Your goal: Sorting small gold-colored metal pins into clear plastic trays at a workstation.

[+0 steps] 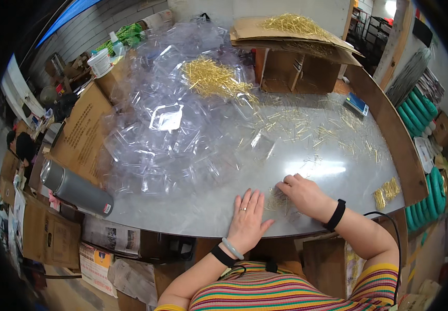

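My left hand [248, 218] lies flat near the front edge of the grey tabletop [193, 217], its fingers stretched out and nothing in it. To its right, my right hand [305, 197] is closed, fingers curled down over a small loose group of thin gold pins [276, 199]; what sits between the fingertips is too small to make out. More gold pins [327, 136] are strewn across the table beyond my right hand. Clear plastic boxes [167, 118] form a large heap on the left and middle, topped by a pile of gold pins [211, 78].
A grey bottle [76, 187] lies at the left edge. A cardboard box [299, 72] stands at the back, with gold pins [294, 25] on its top. Near it is a small blue box [356, 104]. Gold bundles [387, 193] lie front right, inside a cardboard rim [395, 132].
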Motion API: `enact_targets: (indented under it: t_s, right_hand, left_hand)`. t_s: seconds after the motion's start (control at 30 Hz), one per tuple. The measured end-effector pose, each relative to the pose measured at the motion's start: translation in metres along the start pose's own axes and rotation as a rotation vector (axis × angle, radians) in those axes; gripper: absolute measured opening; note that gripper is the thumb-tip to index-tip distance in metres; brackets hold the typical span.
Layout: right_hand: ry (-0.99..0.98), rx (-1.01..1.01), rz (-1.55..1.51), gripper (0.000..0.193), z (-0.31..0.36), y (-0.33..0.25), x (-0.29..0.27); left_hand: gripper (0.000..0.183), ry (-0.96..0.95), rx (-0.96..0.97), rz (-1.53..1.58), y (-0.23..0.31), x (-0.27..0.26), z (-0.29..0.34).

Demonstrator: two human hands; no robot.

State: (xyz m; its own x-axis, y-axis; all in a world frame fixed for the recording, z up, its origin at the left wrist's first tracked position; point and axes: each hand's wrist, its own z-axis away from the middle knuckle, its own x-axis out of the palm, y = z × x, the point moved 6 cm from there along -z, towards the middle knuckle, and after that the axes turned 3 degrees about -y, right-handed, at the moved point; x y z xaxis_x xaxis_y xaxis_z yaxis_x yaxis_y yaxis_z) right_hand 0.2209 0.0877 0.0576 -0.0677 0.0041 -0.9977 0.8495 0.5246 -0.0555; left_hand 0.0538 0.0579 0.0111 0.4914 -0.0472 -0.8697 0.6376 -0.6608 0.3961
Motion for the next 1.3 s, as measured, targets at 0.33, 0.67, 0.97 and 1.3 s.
enact_targets:
  t_s: [0.33,0.67,0.97,1.3]
  right_hand:
    - [0.084,0.243,-0.281,0.045,0.023,0.074,-0.01]
    - [-0.149,0.175,-0.386,0.063,0.047,0.011,0.006]
    - [0.128,0.098,-0.144,0.027,0.016,0.035,-0.007]
    - [0.047,0.235,-0.302,0.021,0.034,0.012,0.016]
  left_hand:
    - [0.071,0.002,0.082,0.031,0.003,0.001,0.001]
    - [0.102,-0.127,0.018,-0.066,0.017,0.001,-0.007]
    - [0.082,-0.102,0.05,-0.152,0.017,0.003,-0.005]
    - [0.064,-0.094,0.25,-0.042,0.017,-0.001,0.0]
